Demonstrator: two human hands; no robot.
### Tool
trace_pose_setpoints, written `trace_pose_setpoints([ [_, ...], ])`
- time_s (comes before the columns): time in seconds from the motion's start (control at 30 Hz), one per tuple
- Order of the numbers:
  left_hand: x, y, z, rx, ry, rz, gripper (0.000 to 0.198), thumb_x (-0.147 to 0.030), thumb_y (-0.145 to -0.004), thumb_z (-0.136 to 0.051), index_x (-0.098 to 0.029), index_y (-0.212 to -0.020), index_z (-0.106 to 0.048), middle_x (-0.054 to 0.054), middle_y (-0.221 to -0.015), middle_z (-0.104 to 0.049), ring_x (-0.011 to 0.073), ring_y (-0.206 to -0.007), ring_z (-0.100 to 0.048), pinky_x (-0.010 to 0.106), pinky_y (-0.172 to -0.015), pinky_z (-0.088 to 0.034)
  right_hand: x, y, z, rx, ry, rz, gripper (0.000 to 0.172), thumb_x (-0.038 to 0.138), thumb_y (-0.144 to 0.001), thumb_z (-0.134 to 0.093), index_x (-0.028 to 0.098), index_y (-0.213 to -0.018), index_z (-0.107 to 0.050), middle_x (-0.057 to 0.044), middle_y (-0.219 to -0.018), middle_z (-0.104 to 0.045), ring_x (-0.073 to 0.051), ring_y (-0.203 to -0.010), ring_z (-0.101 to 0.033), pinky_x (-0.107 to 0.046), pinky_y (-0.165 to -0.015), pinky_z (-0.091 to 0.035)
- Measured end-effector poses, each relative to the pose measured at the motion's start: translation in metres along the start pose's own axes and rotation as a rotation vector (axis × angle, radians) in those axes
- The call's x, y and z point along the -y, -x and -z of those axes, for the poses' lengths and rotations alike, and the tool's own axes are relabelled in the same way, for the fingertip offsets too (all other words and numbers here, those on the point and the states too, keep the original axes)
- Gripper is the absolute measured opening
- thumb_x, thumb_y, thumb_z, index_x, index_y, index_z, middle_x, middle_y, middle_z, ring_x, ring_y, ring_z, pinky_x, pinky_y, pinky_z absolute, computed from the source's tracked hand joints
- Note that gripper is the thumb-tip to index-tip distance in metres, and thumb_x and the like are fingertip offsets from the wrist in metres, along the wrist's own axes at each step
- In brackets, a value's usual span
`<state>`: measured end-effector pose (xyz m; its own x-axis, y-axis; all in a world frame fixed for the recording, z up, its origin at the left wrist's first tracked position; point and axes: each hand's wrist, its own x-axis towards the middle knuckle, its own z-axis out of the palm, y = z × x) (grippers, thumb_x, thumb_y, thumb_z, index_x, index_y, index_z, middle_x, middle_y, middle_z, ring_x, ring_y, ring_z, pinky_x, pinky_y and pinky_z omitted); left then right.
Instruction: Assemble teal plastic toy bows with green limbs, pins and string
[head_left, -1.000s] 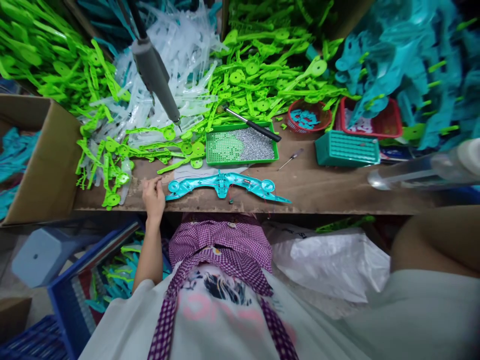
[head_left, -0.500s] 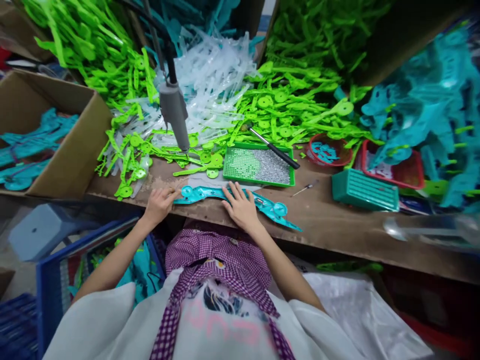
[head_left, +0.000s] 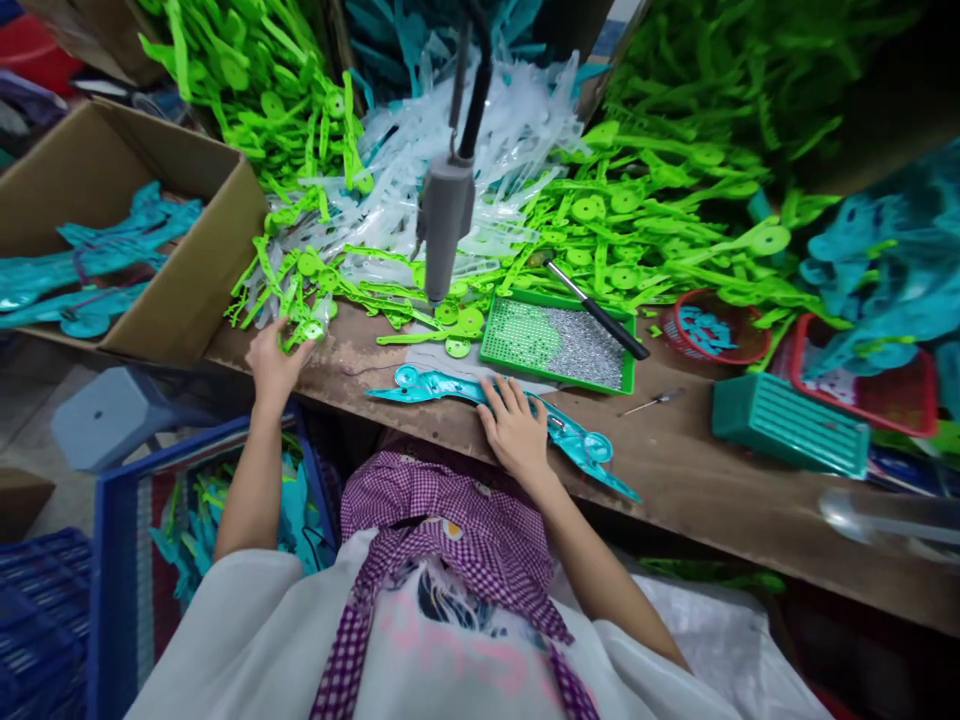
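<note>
A long teal plastic part point(head_left: 439, 385), with round ends and a hollow upper side, lies along the front of the bench. My right hand point(head_left: 517, 430) rests flat across its middle, fingers stretched out and touching it. At the left end of the loose pile, my left hand point(head_left: 276, 362) has thumb and forefinger apart around a light green plastic part point(head_left: 311, 328); a firm grip on it is not visible. Above the bench hangs a grey electric screwdriver point(head_left: 446, 225), tip down. Behind the teal part sits a green tray point(head_left: 517, 340) of small metal screws.
A hammer point(head_left: 596, 305) lies across the tray. To its right are a small screwdriver point(head_left: 652, 402), a red basket point(head_left: 757, 350) of small teal pieces and a green basket point(head_left: 787, 425). Green and clear parts are heaped behind. A cardboard box point(head_left: 202, 260) stands left.
My left hand has let go of the teal part's left end and moved left to the green parts. My right hand stays on the teal part. The view has shifted.
</note>
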<state>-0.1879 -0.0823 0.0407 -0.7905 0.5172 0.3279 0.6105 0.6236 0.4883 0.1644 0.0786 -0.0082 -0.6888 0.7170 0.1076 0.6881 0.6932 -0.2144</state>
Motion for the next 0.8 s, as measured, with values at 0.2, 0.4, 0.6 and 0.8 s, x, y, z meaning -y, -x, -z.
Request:
trace_pose_setpoints([
  [0.2, -0.005, -0.014, -0.025, -0.014, 0.042, 0.048, 0.023, -0.035, -0.077, -0.071, -0.019, -0.094, -0.073, 0.012, -0.104, -0.072, 0.0313, -0.112, -0.059, 0.054, -0.107, -0.029, -0.008, 0.003, 0.002, 0.016, -0.011, -0.028, 0.049, 0.042, -0.100, -0.028, 0.028, -0.142, -0.047, -0.006, -0.149, -0.049, -0.025, -0.139, -0.041, -0.049, -0.107, -0.028],
  [0.4, -0.011, -0.004, -0.026, -0.183, 0.545, 0.136, 0.034, -0.047, -0.080, -0.064, -0.016, -0.093, -0.062, 0.006, -0.089, -0.067, 0.0179, -0.085, -0.065, 0.031, -0.083, -0.051, -0.010, 0.015, 0.028, -0.080, -0.169, -0.009, 0.048, 0.044, -0.099, -0.031, 0.023, -0.138, -0.051, -0.014, -0.149, -0.047, -0.027, -0.139, -0.041, -0.050, -0.105, -0.031],
  [0.6, -0.034, 0.020, -0.048, -0.243, 0.780, 0.151, 0.046, -0.061, -0.084, -0.055, -0.020, -0.105, -0.046, 0.009, -0.112, -0.056, 0.0187, -0.092, -0.069, 0.032, -0.080, -0.056, 0.059, -0.047, 0.070, -0.218, -0.609, 0.140, 0.031, 0.040, -0.099, -0.041, 0.023, -0.107, -0.066, -0.005, -0.104, -0.071, -0.018, -0.102, -0.063, -0.035, -0.091, -0.042],
  [0.8, -0.049, 0.031, -0.046, -0.170, 0.482, -0.071, 0.038, -0.054, -0.094, -0.045, -0.019, -0.109, -0.051, 0.015, -0.126, -0.054, 0.0224, -0.116, -0.060, 0.035, -0.095, -0.050, 0.080, -0.089, 0.039, 0.166, -0.281, 0.210, 0.027, 0.042, -0.093, -0.053, 0.020, -0.102, -0.067, -0.009, -0.107, -0.067, -0.026, -0.106, -0.058, -0.038, -0.086, -0.038],
])
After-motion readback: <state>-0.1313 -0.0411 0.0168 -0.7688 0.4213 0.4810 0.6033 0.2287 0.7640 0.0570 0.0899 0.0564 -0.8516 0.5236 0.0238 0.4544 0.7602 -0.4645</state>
